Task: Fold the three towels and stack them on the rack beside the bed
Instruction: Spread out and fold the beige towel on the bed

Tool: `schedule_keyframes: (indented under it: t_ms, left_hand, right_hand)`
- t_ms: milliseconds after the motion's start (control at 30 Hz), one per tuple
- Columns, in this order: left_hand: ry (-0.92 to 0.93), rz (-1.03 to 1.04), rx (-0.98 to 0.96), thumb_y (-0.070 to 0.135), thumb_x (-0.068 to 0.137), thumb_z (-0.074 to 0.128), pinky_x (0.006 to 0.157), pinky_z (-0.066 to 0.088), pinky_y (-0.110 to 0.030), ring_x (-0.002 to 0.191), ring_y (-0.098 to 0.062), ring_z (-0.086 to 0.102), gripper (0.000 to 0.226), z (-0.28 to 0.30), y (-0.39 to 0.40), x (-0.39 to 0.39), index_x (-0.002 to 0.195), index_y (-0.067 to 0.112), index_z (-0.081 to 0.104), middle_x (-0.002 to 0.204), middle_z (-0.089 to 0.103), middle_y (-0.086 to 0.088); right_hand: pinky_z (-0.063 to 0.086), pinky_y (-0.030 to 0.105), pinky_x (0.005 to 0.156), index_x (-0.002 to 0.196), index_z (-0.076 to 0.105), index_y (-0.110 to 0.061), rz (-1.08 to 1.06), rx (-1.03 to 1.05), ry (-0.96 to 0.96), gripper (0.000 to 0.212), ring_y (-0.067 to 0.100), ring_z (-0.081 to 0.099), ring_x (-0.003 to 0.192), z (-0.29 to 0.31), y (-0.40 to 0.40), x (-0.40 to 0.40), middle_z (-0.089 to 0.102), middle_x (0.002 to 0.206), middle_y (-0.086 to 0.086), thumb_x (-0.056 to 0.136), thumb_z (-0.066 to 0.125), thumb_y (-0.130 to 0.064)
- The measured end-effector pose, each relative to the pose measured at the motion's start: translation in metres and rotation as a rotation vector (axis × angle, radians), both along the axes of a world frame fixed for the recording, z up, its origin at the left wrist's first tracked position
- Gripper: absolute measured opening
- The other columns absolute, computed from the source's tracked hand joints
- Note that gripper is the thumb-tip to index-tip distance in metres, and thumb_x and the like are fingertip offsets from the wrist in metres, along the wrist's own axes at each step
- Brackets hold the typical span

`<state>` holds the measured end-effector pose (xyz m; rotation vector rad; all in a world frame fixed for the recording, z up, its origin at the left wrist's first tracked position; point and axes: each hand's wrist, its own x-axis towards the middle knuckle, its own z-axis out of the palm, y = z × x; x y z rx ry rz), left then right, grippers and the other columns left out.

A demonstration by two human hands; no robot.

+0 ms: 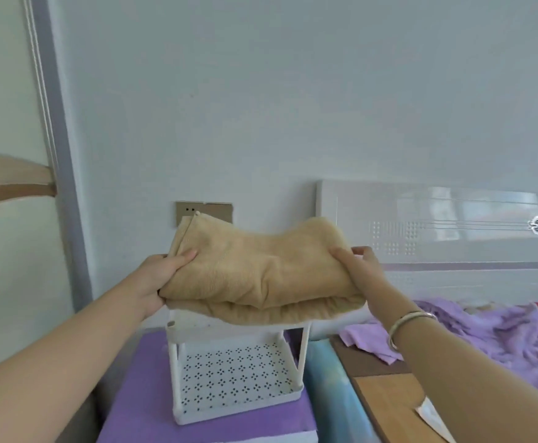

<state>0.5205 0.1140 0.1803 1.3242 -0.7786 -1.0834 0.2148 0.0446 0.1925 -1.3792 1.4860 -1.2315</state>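
Two bare forearms reach forward; the left hand and the right hand each clench an end of the folded tan towel, thumbs on top, fingers underneath, right over the white rack's top shelf

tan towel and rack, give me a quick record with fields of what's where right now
towel: folded tan towel, held at both ends above the rack's top shelf
left hand: left hand, grip shut on the towel's left end
right hand: right hand, grip shut on its right end
rack: white rack, lower shelf bare
bed: purple cloth, unfolded, lying on it
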Motion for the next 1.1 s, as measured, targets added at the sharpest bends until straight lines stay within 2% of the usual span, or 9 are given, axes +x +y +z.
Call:
schedule_keyframes:
  t_ms: [233, 333, 400, 500, 667, 767, 900, 1000, 1100]
  left_hand:
    - [0.014, 0.171, 0.062, 0.030, 0.088, 0.067, 0.067, 0.052, -0.037, 0.087, -0.030, 0.065, 0.043, -0.049, -0.053, 0.037, 0.117, 0.000, 0.057, 0.102, 0.067, -0.018]
    - [-0.026, 0.199, 0.120, 0.029, 0.089, 0.065, 0.068, 0.053, -0.037, 0.083, -0.030, 0.065, 0.039, -0.085, -0.067, 0.047, 0.112, -0.001, 0.058, 0.094, 0.067, -0.017]
    - [-0.055, 0.195, 0.133, 0.029, 0.091, 0.063, 0.061, 0.054, -0.034, 0.078, -0.028, 0.065, 0.030, -0.099, -0.074, 0.049, 0.099, 0.000, 0.060, 0.089, 0.067, -0.016]
    - [-0.076, 0.159, 0.115, 0.030, 0.091, 0.062, 0.064, 0.054, -0.035, 0.078, -0.028, 0.066, 0.026, -0.097, -0.090, 0.052, 0.090, 0.004, 0.061, 0.087, 0.068, -0.016]
    - [-0.162, 0.085, 0.129, 0.034, 0.093, 0.059, 0.068, 0.053, -0.035, 0.084, -0.029, 0.066, 0.034, -0.097, -0.111, 0.051, 0.103, 0.001, 0.059, 0.094, 0.068, -0.017]
    - [-0.428, 0.138, 0.237, 0.042, 0.095, 0.053, 0.072, 0.053, -0.037, 0.087, -0.030, 0.064, 0.044, -0.117, -0.114, 0.053, 0.107, 0.000, 0.058, 0.099, 0.066, -0.018]
    - [-0.831, 0.217, 0.261, 0.040, 0.097, 0.049, 0.065, 0.037, -0.033, 0.085, -0.027, 0.054, 0.046, -0.114, -0.110, 0.053, 0.118, -0.001, 0.047, 0.105, 0.059, -0.015]
    - [-1.066, 0.191, 0.291, 0.031, 0.097, 0.049, 0.079, 0.040, -0.037, 0.107, -0.037, 0.053, 0.050, -0.107, -0.107, 0.037, 0.135, 0.003, 0.032, 0.131, 0.045, -0.019]
    - [-1.525, 0.256, 0.219, 0.015, 0.092, 0.049, 0.105, 0.032, -0.047, 0.137, -0.038, 0.025, 0.066, -0.085, -0.112, 0.022, 0.149, 0.023, 0.015, 0.156, 0.013, -0.007]
  right_hand:
    - [0.043, 0.036, 0.088, 0.128, 0.048, -0.019, 0.179, 0.008, -0.117, 0.045, 0.020, 0.049, 0.107, -0.051, -0.094, 0.062, 0.051, 0.120, 0.001, 0.087, 0.060, -0.036]
    - [0.040, 0.033, 0.079, 0.129, 0.045, -0.021, 0.229, 0.069, -0.068, 0.045, 0.019, 0.048, 0.101, -0.092, -0.110, 0.081, 0.048, 0.109, -0.002, 0.088, 0.060, -0.034]
    - [0.039, 0.029, 0.071, 0.129, 0.045, -0.021, 0.211, 0.067, -0.047, 0.042, 0.017, 0.047, 0.097, -0.114, -0.116, 0.080, 0.047, 0.104, -0.004, 0.090, 0.057, -0.031]
    - [0.040, 0.025, 0.060, 0.126, 0.048, -0.024, 0.153, 0.033, -0.037, 0.036, 0.016, 0.051, 0.092, -0.128, -0.125, 0.072, 0.051, 0.111, 0.001, 0.091, 0.056, -0.029]
    - [0.046, 0.032, 0.077, 0.120, 0.055, -0.025, 0.052, -0.072, -0.027, 0.033, 0.022, 0.056, 0.100, -0.119, -0.133, 0.062, 0.058, 0.115, 0.007, 0.087, 0.057, -0.024]
    - [0.043, 0.033, 0.079, 0.126, 0.053, -0.023, 0.068, -0.036, 0.071, 0.038, 0.024, 0.054, 0.100, -0.120, -0.133, 0.058, 0.058, 0.117, 0.009, 0.088, 0.055, -0.025]
    - [0.037, 0.030, 0.078, 0.134, 0.045, -0.020, 0.108, 0.009, 0.286, 0.044, 0.024, 0.049, 0.095, -0.118, -0.131, 0.065, 0.055, 0.114, 0.010, 0.090, 0.051, -0.024]
    - [0.039, 0.034, 0.085, 0.133, 0.046, -0.020, 0.062, -0.016, 0.524, 0.046, 0.025, 0.050, 0.097, -0.108, -0.129, 0.065, 0.057, 0.121, 0.009, 0.087, 0.047, -0.019]
    - [0.028, 0.042, 0.109, 0.132, 0.048, -0.025, 0.032, -0.235, 0.853, 0.048, 0.024, 0.045, 0.124, -0.093, -0.133, 0.075, 0.052, 0.134, 0.002, 0.084, 0.044, -0.020]
